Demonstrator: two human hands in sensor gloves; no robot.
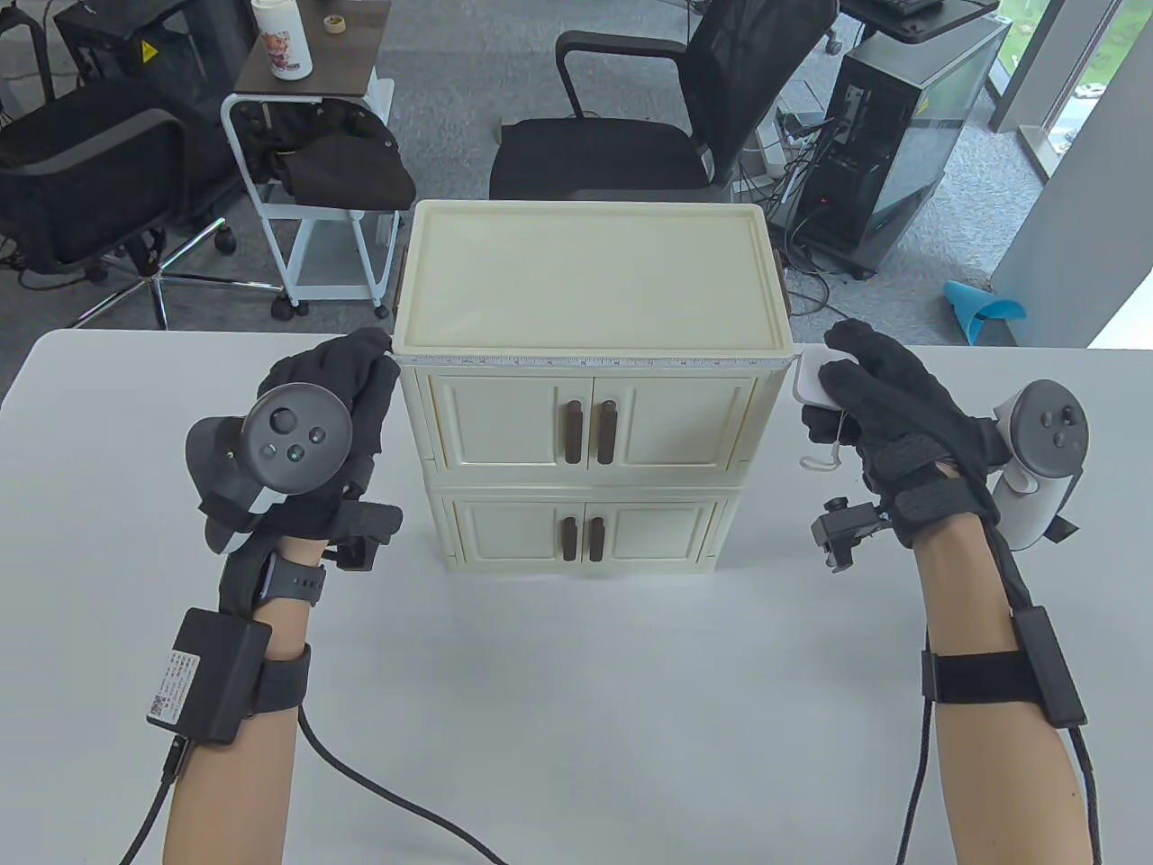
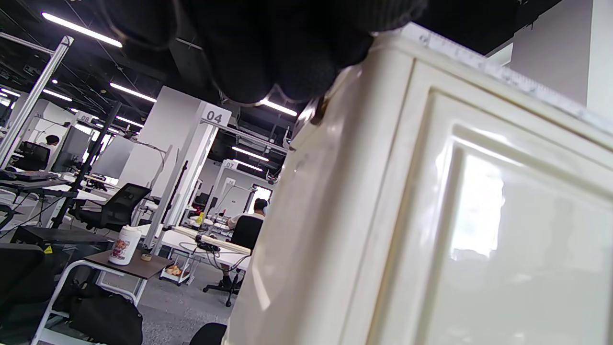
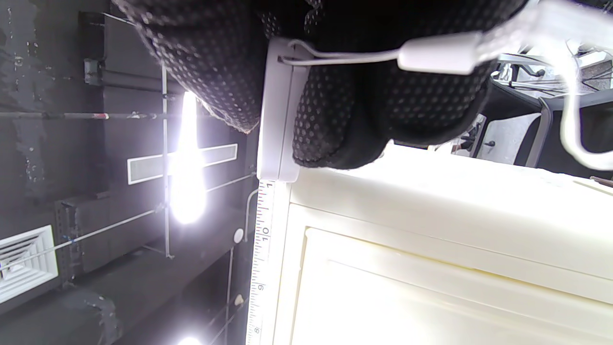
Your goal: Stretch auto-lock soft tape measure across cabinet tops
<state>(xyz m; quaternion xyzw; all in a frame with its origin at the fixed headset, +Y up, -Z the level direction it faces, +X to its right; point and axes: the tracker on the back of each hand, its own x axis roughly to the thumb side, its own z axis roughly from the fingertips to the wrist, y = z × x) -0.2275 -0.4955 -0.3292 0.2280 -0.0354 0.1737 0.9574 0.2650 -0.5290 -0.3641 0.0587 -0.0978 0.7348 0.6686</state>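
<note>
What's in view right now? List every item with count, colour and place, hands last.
cabinet: 1, cream, two stacked tiers with brown door handles, centre of the table
tape: 1, white, stretched along the cabinet's top front edge, corner to corner
tape case: 1, white, at the cabinet's top right corner, a wire loop hanging below it
table: 1, white, under the cabinet
office chairs: 2, black, on the floor behind the table
side cart: 1, white frame with dark top, back left, carrying a white bottle
left hand: black glove, holds the tape's end at the top left corner
right hand: black glove, grips the tape case
</note>
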